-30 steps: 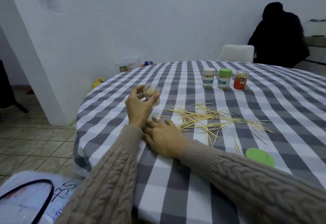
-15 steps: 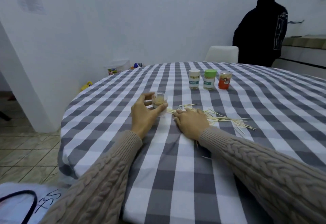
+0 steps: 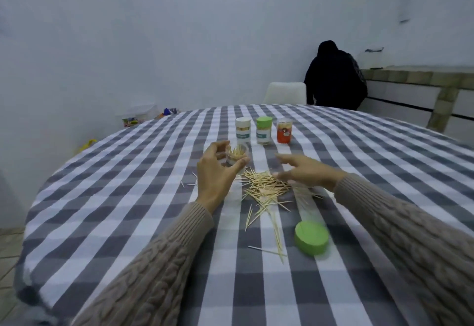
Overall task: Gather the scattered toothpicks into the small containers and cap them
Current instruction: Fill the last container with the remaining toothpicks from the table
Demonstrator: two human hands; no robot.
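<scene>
The left hand (image 3: 214, 179) is gripping the part-filled open container (image 3: 237, 157) while the right hand (image 3: 306, 171), fingers spread and empty, is hovering over the toothpick pile (image 3: 264, 188), with three capped containers (image 3: 264, 133) waiting behind and the green cap (image 3: 311, 238) lying loose nearby.

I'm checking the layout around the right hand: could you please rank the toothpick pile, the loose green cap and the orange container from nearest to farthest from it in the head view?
From the right hand:
1. Toothpick pile: directly beneath its fingers.
2. Orange container: farther back on the table, at the right end of the row.
3. Loose green cap: toward the person, beside the right sleeve.
</scene>
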